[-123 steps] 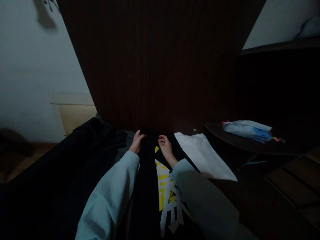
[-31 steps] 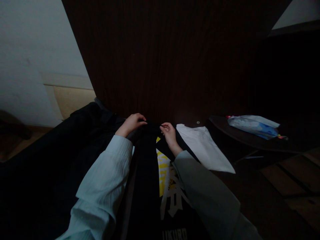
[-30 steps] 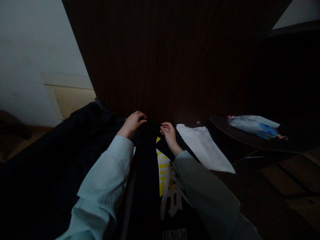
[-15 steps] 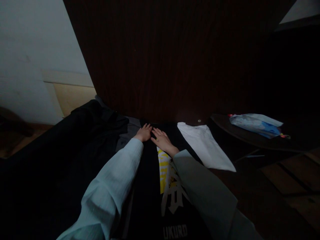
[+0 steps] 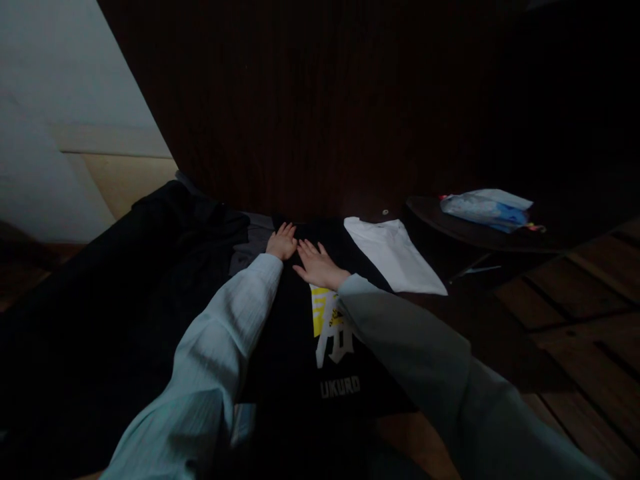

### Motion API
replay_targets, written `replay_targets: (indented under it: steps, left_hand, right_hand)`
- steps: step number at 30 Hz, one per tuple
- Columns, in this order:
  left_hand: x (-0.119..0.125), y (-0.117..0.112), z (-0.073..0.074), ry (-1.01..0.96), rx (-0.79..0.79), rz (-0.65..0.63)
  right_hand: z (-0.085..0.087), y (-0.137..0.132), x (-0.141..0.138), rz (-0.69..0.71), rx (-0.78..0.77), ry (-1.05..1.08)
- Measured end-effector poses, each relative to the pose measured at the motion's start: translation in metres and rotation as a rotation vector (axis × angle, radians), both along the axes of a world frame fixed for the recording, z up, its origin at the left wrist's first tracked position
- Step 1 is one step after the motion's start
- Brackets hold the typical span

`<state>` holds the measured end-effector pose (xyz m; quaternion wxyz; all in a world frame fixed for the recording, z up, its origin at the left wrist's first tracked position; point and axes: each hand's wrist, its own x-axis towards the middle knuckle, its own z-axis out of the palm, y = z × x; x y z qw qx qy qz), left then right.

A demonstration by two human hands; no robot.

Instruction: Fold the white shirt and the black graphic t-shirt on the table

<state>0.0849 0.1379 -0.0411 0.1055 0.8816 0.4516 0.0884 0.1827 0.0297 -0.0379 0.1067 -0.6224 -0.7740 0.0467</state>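
A black T-shirt [image 5: 295, 327] with a yellow and white print and pale lettering lies spread out in front of me. My left hand [image 5: 283, 242] rests flat on its far part, fingers stretched out. Just right of it and a little nearer, my right hand [image 5: 320, 265] lies palm down on the shirt above the print, fingers spread. Neither hand grips the cloth. The right forearm covers part of the shirt's right side. A folded white garment [image 5: 395, 257] lies at the right, partly against the black shirt.
Dark clothes [image 5: 165, 267] are heaped at the left, with a grey cloth [image 5: 255, 239] beside them. A dark wooden panel [image 5: 300, 113] rises behind. On the right, a blue and white plastic packet [image 5: 490, 208] lies on a dark curved shelf [image 5: 430, 223]. Wooden slats [image 5: 590, 347] show below.
My view has shifted, bringing the shirt's near edge into sight. Both hands stay flat on the shirt; the right hand's fingers look more spread and the hand sits slightly lower than the left.
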Motion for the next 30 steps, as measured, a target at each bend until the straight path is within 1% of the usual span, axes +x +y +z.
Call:
replay_targets:
  steps: [1, 3, 4, 6, 7, 9, 10, 12, 14, 17, 18, 19, 20, 21, 22, 24, 25, 27, 29, 30]
  left_hand:
    - [0.000, 0.000, 0.000, 0.002, -0.001, 0.000]
    - [0.001, 0.001, 0.000, 0.005, 0.002, 0.000]
    - [0.001, 0.001, 0.000, 0.005, 0.009, 0.003]
    - [0.002, 0.000, 0.001, 0.004, 0.036, 0.019]
    - [0.002, -0.001, 0.002, 0.002, 0.064, 0.035]
    - [0.003, -0.007, 0.006, 0.002, 0.149, 0.058]
    - [0.004, -0.012, 0.009, 0.007, 0.194, 0.051]
    - [0.004, -0.026, 0.016, 0.028, 0.250, 0.010]
    - [0.002, -0.042, 0.023, 0.066, 0.205, -0.029]
    - [-0.005, -0.059, 0.029, 0.134, 0.036, -0.103]
    - [-0.009, -0.061, 0.031, 0.158, -0.006, -0.152]
    - [-0.012, -0.062, 0.031, 0.176, -0.031, -0.214]
    - [-0.016, -0.060, 0.031, 0.187, -0.039, -0.277]
    - [-0.019, -0.057, 0.031, 0.189, -0.034, -0.335]
    - [-0.020, -0.054, 0.030, 0.184, -0.021, -0.390]
    - [-0.020, -0.049, 0.029, 0.144, 0.030, -0.478]
    - [-0.017, -0.047, 0.029, 0.116, 0.056, -0.512]
    - [-0.009, -0.047, 0.030, 0.062, 0.094, -0.566]
    - [0.005, -0.049, 0.033, 0.037, 0.121, -0.589]
    - [0.013, -0.050, 0.035, 0.045, 0.140, -0.591]
  right_hand:
    - [0.001, -0.020, -0.006, 0.036, 0.014, -0.001]
    - [0.003, -0.070, -0.021, 0.125, 0.027, 0.010]
    - [0.004, -0.097, -0.029, 0.186, 0.006, 0.020]
    - [0.003, -0.147, -0.044, 0.253, -0.042, 0.045]
    - [0.001, -0.169, -0.050, 0.289, -0.062, 0.055]
    - [-0.006, -0.200, -0.058, 0.297, -0.088, 0.069]
    - [-0.010, -0.210, -0.060, 0.289, -0.091, 0.073]
    - [-0.015, -0.219, -0.061, 0.253, -0.092, 0.085]
    - [-0.011, -0.222, -0.060, 0.231, -0.110, 0.121]
    - [0.010, -0.224, -0.052, 0.273, -0.180, 0.242]
    - [0.019, -0.226, -0.046, 0.277, -0.201, 0.292]
    - [0.026, -0.228, -0.037, 0.252, -0.205, 0.341]
    - [0.031, -0.230, -0.026, 0.178, -0.185, 0.386]
    - [0.034, -0.233, -0.013, 0.066, -0.137, 0.424]
    - [0.034, -0.236, 0.003, -0.094, -0.060, 0.460]
    - [0.027, -0.245, 0.035, -0.424, 0.075, 0.535]
    - [0.021, -0.250, 0.051, -0.539, 0.095, 0.575]
    - [0.008, -0.261, 0.076, -0.684, 0.126, 0.646]
    - [-0.002, -0.270, 0.092, -0.763, 0.145, 0.652]
    - [-0.007, -0.273, 0.096, -0.784, 0.151, 0.619]
